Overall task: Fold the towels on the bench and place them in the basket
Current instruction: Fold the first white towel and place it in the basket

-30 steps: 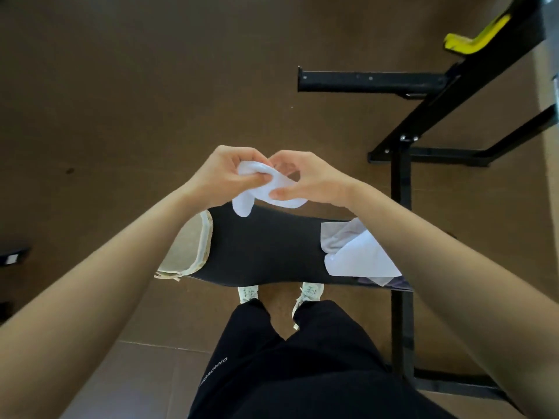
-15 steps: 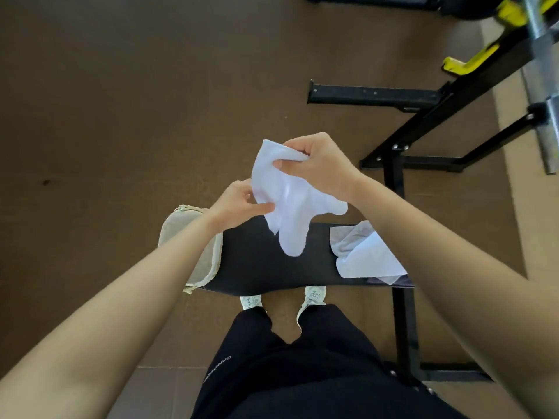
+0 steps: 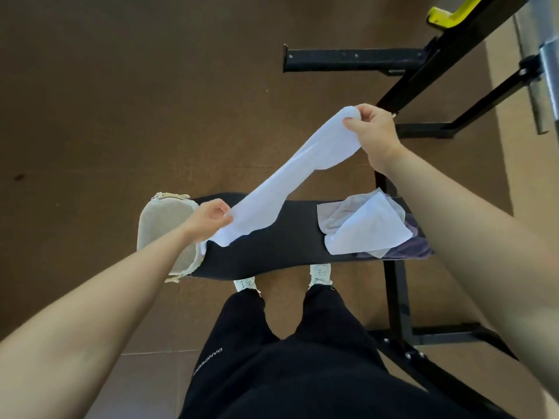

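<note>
A white towel (image 3: 290, 176) hangs stretched in the air above the black bench (image 3: 272, 249). My right hand (image 3: 373, 134) pinches its far upper end, up and to the right. My left hand (image 3: 208, 217) pinches its near lower end, low over the bench's left part. A beige fabric basket (image 3: 160, 225) lies at the bench's left end, partly behind my left wrist. A loose pile of towels (image 3: 366, 228), white, grey and purple, lies on the bench's right end.
A black metal rack frame (image 3: 402, 86) stands behind and to the right of the bench, with a yellow hook (image 3: 447, 15) and a steel bar (image 3: 544, 55). My legs and white shoes (image 3: 320, 272) stand at the bench's near side. Brown floor lies all around.
My hands have drawn apart: the right went up and right, the left down and left. The bunched towel is now stretched out long between them.
</note>
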### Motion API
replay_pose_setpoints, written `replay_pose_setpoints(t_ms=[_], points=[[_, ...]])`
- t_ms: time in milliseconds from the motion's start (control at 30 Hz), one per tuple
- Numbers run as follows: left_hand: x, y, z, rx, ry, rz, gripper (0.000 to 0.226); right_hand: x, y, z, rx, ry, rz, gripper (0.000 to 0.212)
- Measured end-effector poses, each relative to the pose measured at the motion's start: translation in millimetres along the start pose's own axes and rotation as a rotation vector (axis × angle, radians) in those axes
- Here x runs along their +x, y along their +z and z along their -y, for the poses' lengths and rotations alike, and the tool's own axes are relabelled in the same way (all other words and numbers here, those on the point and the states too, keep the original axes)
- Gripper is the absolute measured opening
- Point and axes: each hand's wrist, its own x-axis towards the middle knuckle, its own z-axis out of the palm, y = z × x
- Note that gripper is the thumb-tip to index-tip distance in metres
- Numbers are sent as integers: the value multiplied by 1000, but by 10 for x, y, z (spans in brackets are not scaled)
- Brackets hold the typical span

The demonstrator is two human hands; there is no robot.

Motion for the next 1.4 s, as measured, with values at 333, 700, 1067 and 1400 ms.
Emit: replay_pose_setpoints(t_ms=[333, 700, 1067, 1400], points=[[548, -60, -313, -81, -87, -461, 5, 447, -154, -1073, -153, 62, -104, 15], [327, 1542, 1034, 173, -125, -258, 2, -448, 279, -3092, -587, 45, 23, 30], [1054, 2618, 1631, 384, -201, 70, 55, -319, 970, -4363, -882, 46, 407, 59], [2018, 3179, 1147, 795, 3, 107, 119, 45, 860, -4846, -1100, -37, 423, 91]])
